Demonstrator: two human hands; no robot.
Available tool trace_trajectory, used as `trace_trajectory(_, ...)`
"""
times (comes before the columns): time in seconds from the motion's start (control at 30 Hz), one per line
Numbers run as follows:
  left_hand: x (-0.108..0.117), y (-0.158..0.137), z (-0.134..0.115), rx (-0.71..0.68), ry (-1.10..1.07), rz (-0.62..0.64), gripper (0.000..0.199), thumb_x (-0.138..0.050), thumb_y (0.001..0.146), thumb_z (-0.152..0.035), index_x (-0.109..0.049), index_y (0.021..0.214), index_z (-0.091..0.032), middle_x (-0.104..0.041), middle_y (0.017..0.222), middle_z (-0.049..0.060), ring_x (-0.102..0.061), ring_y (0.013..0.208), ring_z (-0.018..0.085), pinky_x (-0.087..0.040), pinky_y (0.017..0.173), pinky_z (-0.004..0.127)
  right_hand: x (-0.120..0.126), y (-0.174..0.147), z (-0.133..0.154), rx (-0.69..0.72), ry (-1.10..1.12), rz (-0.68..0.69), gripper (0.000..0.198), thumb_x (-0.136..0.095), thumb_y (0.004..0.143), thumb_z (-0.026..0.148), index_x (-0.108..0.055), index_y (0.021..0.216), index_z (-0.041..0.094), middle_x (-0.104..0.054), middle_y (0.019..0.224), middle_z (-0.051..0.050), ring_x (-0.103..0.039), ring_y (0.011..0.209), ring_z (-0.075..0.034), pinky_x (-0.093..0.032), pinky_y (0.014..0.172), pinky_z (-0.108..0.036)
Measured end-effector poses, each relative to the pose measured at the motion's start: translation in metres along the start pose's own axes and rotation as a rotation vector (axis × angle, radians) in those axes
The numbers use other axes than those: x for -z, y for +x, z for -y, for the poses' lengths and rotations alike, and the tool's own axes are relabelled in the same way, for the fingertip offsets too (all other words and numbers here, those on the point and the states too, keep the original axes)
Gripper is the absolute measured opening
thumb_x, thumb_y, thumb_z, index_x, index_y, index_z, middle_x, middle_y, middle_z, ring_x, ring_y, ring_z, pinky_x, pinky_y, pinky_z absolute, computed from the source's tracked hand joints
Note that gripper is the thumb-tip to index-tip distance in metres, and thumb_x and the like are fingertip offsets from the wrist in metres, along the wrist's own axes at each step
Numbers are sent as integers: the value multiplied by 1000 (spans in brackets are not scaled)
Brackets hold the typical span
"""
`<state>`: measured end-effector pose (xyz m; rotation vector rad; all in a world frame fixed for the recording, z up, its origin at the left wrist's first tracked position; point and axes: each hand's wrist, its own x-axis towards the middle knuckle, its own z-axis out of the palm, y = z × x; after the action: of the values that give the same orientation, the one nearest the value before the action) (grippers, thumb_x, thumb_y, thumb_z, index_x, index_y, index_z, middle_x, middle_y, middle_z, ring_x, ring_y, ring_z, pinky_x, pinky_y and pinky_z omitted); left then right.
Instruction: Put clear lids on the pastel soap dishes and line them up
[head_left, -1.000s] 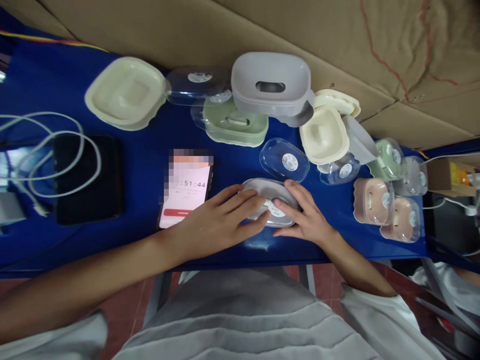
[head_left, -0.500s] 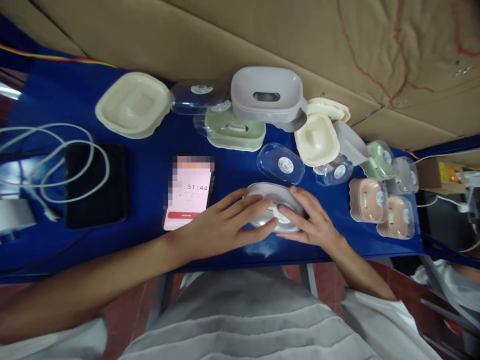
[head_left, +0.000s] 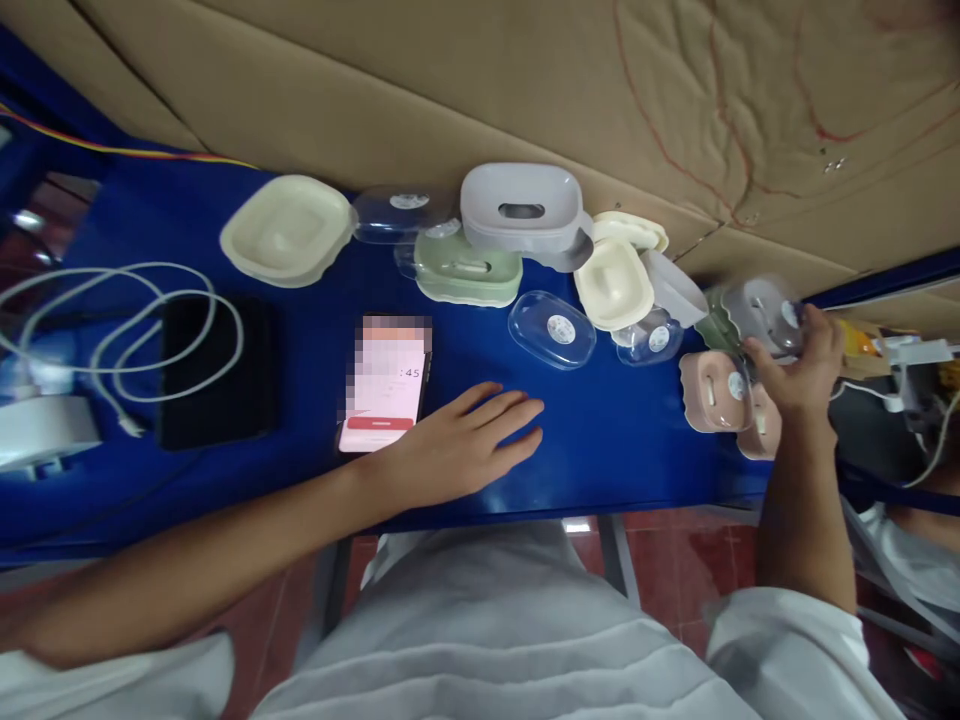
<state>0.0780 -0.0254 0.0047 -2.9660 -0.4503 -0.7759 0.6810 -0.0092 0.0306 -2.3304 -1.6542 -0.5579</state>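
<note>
Over at the right end of the blue worktop (head_left: 600,440), in the head view I have here, the person's right hand (head_left: 799,365) reaches out to a small grey soap box (head_left: 761,305) with a clear lid. The fingers are parted about as wide as the box and curve around it, thumb at the near left, the others on the right side. Motion blurs the exact contact.

The box is beside a green soap box (head_left: 716,322), just beyond two pink soap boxes (head_left: 712,395). It looks light and fairly stiff, thin plastic throughout. The glossy lid would probably be slippery and could crack or pop loose if squeezed, so I would take it low, by the coloured base, from two opposite sides.

The left hand (head_left: 469,440) is palm down above the worktop, fingers slightly spread and holding nothing; whether it touches the surface, I cannot tell. Nearest to it are a lit phone (head_left: 382,385) on its left and, farther back, a loose clear lid (head_left: 536,330) with a round label.
</note>
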Motion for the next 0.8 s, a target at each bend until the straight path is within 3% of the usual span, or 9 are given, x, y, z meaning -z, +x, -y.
trace_trajectory(0.1, -4, 0, -1, 14, -4, 18, 19, -70, 102, -17, -76, 120, -17, -73, 137, 14, -71, 122, 29, -57, 109, 46, -3, 10, 9, -68, 31, 95, 91, -80, 89, 64, -52, 151, 4, -56, 146, -39, -51, 148, -38, -47, 113, -53)
trace_trajectory(0.2, -8, -2, -2, 22, -16, 59, 18, -71, 102, -20, -77, 119, -17, -73, 137, 13, -71, 120, 29, -56, 108, 46, 19, -5, 46, 7, 52, -12, 85, -75, 93, 62, -50, 153, 7, -50, 154, -40, -46, 152, -41, -44, 116, -60)
trace_trajectory(0.3, -11, -4, -5, 21, -34, 82, 17, -71, 102, -21, -77, 118, -18, -72, 138, 13, -71, 120, 29, -55, 109, 46, 44, -40, 123, 371, 176, -136, 64, -67, 100, 50, -55, 152, 14, -62, 149, -29, -55, 146, -38, -40, 123, -59)
trace_trajectory(0.37, -10, -3, -6, 25, -43, 83, 18, -71, 103, -22, -77, 119, -18, -72, 139, 13, -70, 122, 28, -55, 110, 46, 52, -68, 189, 655, 253, 21, 48, -64, 105, 39, -60, 149, 22, -70, 144, -18, -62, 141, -33, -44, 121, -54)
trace_trajectory(0.43, -8, -1, -6, 39, -34, 76, 21, -69, 104, -21, -76, 124, -19, -73, 138, 14, -70, 123, 29, -55, 110, 47, 53, -93, 250, 851, 261, 116, 50, -64, 107, 38, -58, 153, 20, -69, 149, -17, -61, 143, -33, -41, 123, -56)
trace_trajectory(0.5, -5, 1, -5, 69, -8, 60, 26, -67, 104, -19, -74, 129, -18, -72, 140, 16, -69, 128, 30, -55, 111, 47, 49, -110, 291, 993, 324, 184, 47, -62, 109, 39, -61, 151, 20, -69, 151, -16, -62, 143, -31, -41, 125, -53)
trace_trajectory(0.57, -4, 3, -3, 128, 17, 58, 34, -66, 103, -18, -70, 138, -18, -66, 149, 20, -65, 137, 34, -55, 113, 51, 46, -115, 306, 1076, 414, 215, 40, -61, 110, 39, -66, 146, 23, -71, 148, -11, -65, 140, -27, -41, 126, -48)
trace_trajectory(0.63, -6, 2, -2, 199, 30, 85, 43, -67, 103, -19, -65, 146, -18, -61, 156, 21, -60, 144, 38, -52, 116, 57, 43, -112, 299, 1029, 454, 166, 38, -63, 109, 38, -68, 145, 27, -73, 146, -8, -66, 138, -26, -41, 126, -47)
trace_trajectory(0.8, -8, -4, -7, 189, 28, 155, 38, -64, 103, -17, -68, 141, -19, -65, 152, 17, -62, 140, 36, -52, 115, 56, 32, -94, 267, 650, 257, 7, 51, -67, 106, 40, -60, 154, 27, -66, 154, -15, -54, 149, -39, -31, 126, -66)
